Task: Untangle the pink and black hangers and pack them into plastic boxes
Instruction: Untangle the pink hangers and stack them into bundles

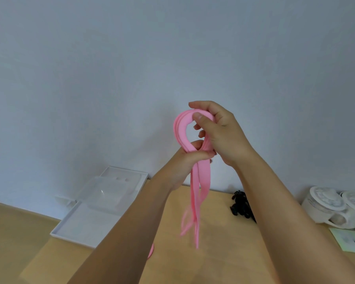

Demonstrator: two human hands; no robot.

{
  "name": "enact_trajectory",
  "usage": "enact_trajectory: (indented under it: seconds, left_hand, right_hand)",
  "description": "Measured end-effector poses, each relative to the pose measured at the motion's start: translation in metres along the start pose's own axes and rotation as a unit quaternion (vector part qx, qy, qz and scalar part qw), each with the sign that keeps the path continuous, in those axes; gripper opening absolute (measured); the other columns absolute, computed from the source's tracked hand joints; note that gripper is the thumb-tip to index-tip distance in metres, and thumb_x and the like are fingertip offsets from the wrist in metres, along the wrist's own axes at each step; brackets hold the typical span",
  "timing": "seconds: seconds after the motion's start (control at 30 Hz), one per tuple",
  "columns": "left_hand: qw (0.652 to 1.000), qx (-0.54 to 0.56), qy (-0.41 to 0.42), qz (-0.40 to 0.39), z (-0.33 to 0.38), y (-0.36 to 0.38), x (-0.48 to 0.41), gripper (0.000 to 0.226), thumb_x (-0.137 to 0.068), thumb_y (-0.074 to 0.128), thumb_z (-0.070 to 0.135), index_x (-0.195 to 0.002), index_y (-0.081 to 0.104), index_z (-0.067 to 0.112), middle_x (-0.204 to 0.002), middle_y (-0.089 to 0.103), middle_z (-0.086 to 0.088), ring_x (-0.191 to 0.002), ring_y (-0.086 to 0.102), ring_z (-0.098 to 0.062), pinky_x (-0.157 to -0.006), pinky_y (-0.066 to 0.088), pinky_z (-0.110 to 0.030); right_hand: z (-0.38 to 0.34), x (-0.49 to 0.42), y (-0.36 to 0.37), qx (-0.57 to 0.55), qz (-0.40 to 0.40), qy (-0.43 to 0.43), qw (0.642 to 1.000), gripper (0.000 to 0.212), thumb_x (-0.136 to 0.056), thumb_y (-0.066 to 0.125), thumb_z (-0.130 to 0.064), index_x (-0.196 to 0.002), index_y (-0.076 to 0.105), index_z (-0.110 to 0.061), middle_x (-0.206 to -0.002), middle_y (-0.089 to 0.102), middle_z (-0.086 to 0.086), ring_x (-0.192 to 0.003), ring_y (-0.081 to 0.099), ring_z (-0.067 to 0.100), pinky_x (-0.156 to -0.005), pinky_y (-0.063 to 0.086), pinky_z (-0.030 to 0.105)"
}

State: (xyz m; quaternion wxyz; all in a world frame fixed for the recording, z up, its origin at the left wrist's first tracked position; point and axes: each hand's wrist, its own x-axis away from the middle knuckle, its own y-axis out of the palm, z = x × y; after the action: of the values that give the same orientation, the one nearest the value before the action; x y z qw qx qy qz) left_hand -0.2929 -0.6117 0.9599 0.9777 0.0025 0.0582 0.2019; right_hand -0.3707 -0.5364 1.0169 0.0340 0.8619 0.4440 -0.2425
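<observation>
Light wood worktop (213, 242), up against a pale wall. L side: flat white-rimmed tray (74, 228) w/ clear plastic boxes (111, 193) stacked on it, reaching to the back edge. Centre-R, near the wall: heap of black hangers (239, 203), partly hidden behind a forearm. Far R: white round containers (328, 206), pale green card (348, 239) just in front. Pink sliver (151, 250) at the L forearm's edge, can't tell what.

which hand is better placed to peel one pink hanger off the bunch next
Probably the right hand: its thumb and fingers pinch the top of the hook loop of the pink hangers, so it can lift one away. The left hand grips the necks just below and serves better as the anchor.
</observation>
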Motion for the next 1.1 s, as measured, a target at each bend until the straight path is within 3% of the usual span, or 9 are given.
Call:
enact_trajectory:
  seconds: [0.1,0.17,0.33,0.43,0.53,0.67,0.83,0.97,1.1]
  left_hand:
    - [1.0,0.006,-0.003,-0.028,0.0,-0.002,0.0,0.019,-0.078,0.059,0.02,-0.093,0.064,0.011,-0.078,0.071,0.001,-0.076,0.068,-0.016,-0.071,0.051,-0.025]
    - [0.999,0.026,-0.016,-0.033,0.001,-0.003,0.001,0.015,-0.082,0.058,0.018,-0.091,0.061,0.006,-0.064,0.066,-0.001,-0.063,0.065,-0.016,-0.065,0.053,-0.024]
    - [0.996,0.078,-0.003,0.032,0.001,-0.007,-0.006,0.01,-0.074,0.055,0.022,-0.073,0.052,0.013,-0.046,0.035,0.006,-0.044,0.035,-0.009,-0.054,0.047,-0.023]
    - [0.992,0.092,0.007,0.084,0.0,-0.012,-0.011,0.012,-0.074,0.058,0.024,-0.072,0.052,0.014,-0.046,0.031,0.006,-0.043,0.031,-0.009,-0.051,0.044,-0.022]
    - [0.986,0.129,0.003,0.108,-0.001,-0.014,-0.017,0.01,-0.08,0.058,0.018,-0.074,0.052,0.014,-0.044,0.031,0.007,-0.041,0.03,-0.008,-0.051,0.035,-0.025]
    - [0.977,0.166,-0.009,0.131,-0.005,-0.016,-0.026,0.02,-0.077,0.059,0.021,-0.062,0.046,0.015,-0.043,0.033,0.006,-0.04,0.026,-0.01,-0.048,0.03,-0.026]
    - [0.939,0.285,-0.085,0.171,-0.011,-0.026,-0.031,0.028,-0.089,0.048,0.028,-0.064,0.045,0.017,-0.041,0.028,0.008,-0.036,0.026,-0.009,-0.044,0.03,-0.02]
    - [0.9,0.351,-0.106,0.237,-0.02,-0.033,-0.035,0.028,-0.088,0.051,0.028,-0.063,0.044,0.016,-0.039,0.03,0.008,-0.033,0.027,-0.008,-0.041,0.029,-0.016]
    - [0.903,0.337,-0.11,0.243,-0.028,-0.037,-0.034,0.028,-0.088,0.051,0.027,-0.063,0.044,0.016,-0.04,0.029,0.008,-0.034,0.026,-0.008,-0.041,0.029,-0.017]
  right_hand:
    - [0.004,0.001,-0.001,-0.009,-0.001,0.001,1.0,0.023,-0.093,0.053,-0.012,-0.096,0.062,-0.032,-0.083,0.06,-0.017,-0.065,0.054,-0.005,-0.065,0.047,0.013]
    - [0.005,-0.001,0.0,-0.01,-0.005,0.002,1.0,0.02,-0.093,0.053,-0.012,-0.098,0.061,-0.03,-0.09,0.061,-0.016,-0.072,0.055,-0.004,-0.071,0.048,0.015]
    - [0.017,-0.002,-0.003,-0.02,0.018,0.025,0.999,0.027,-0.095,0.05,-0.028,-0.122,0.045,-0.027,-0.101,0.052,-0.014,-0.091,0.055,0.0,-0.077,0.047,0.011]
    - [0.045,0.015,-0.002,-0.088,0.022,0.076,0.993,0.041,-0.084,0.045,-0.046,-0.118,0.048,-0.024,-0.109,0.054,-0.005,-0.102,0.055,0.009,-0.089,0.044,0.026]
    - [0.08,0.037,0.009,-0.151,0.045,0.144,0.977,0.032,-0.076,0.045,-0.04,-0.101,0.055,-0.022,-0.101,0.059,0.004,-0.096,0.056,0.017,-0.087,0.043,0.033]
    - [0.111,0.055,0.021,-0.004,0.022,0.181,0.983,0.008,-0.084,0.06,-0.019,-0.076,0.06,-0.015,-0.082,0.062,0.0,-0.082,0.057,0.015,-0.079,0.044,0.029]
    - [0.124,0.06,0.02,0.049,-0.005,0.176,0.983,0.024,-0.091,0.057,-0.015,-0.067,0.053,-0.014,-0.067,0.05,-0.004,-0.056,0.042,0.001,-0.057,0.035,0.011]
    - [0.125,0.06,0.014,0.05,-0.035,0.188,0.98,0.025,-0.096,0.048,-0.018,-0.071,0.048,-0.014,-0.074,0.053,0.001,-0.068,0.045,0.012,-0.063,0.035,0.022]
    - [0.125,0.059,0.007,0.097,-0.06,0.161,0.98,0.031,-0.096,0.048,-0.024,-0.067,0.043,-0.015,-0.059,0.041,-0.007,-0.059,0.036,0.013,-0.057,0.032,0.026]
